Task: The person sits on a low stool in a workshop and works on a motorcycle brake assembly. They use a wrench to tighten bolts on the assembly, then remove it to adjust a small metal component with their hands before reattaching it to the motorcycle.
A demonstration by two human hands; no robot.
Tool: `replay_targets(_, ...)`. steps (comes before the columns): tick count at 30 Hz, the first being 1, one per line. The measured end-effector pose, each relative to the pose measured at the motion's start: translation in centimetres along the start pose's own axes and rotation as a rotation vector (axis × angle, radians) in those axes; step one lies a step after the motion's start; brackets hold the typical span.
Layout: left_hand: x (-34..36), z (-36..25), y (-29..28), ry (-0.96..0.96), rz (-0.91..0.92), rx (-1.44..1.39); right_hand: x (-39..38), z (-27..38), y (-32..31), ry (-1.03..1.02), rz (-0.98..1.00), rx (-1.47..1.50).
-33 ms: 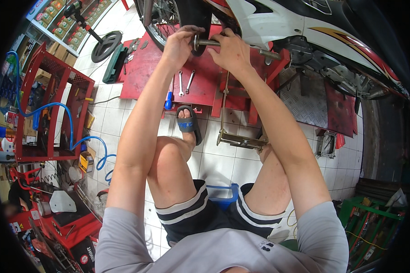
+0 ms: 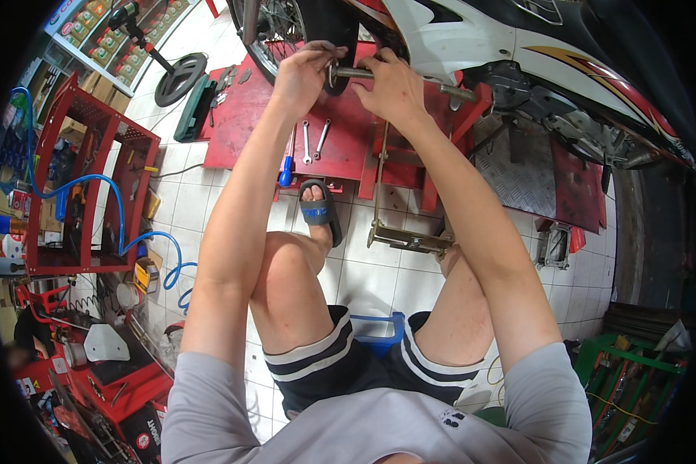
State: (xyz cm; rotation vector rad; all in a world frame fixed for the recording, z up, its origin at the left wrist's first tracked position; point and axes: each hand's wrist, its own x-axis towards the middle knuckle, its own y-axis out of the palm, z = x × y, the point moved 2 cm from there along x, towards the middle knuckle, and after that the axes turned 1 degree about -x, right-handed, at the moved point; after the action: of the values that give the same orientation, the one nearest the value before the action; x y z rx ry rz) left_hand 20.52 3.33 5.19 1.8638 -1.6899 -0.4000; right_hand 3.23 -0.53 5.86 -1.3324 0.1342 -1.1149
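In front of the motorcycle (image 2: 472,35), a grey metal rod (image 2: 353,73) with a round, ring-like end runs crosswise between my hands. My right hand (image 2: 398,89) is closed around the rod, thumb below and fingers over the top. At the ringed end, my left hand (image 2: 305,73) has its fingers bent together against the metal; the fingertips are partly hidden. Just beyond are the black front fender and the spoked front wheel (image 2: 274,46). Two wrenches (image 2: 307,143) and a blue-handled screwdriver (image 2: 287,172) lie on the red lift platform (image 2: 247,124) beneath my forearms.
A brass-coloured metal bracket (image 2: 410,238) hangs from the platform's near edge, above the tiled floor. At left stand a red rack (image 2: 93,182) with a coiled blue hose (image 2: 174,259) and a green case (image 2: 192,114). A green metal rack (image 2: 634,371) stands lower right.
My left hand has shifted very slightly at the ringed end of the rod. Nothing else has visibly moved.
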Motion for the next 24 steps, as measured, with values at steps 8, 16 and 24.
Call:
replay_targets(8, 0.3, 0.8, -0.3, -0.104, -0.24, 0.354, 0.0, -0.2, -0.2, -0.037, 0.007, 0.015)
replay_targets(16, 0.3, 0.6, -1.1, -0.045, -0.345, 0.378, 0.0, -0.3, 0.1, -0.056, 0.005, 0.036)
replay_targets(24, -0.6, 1.7, -1.6, -0.35, -0.244, 0.583, -0.1, -0.2, -0.2, -0.079, 0.035, 0.089)
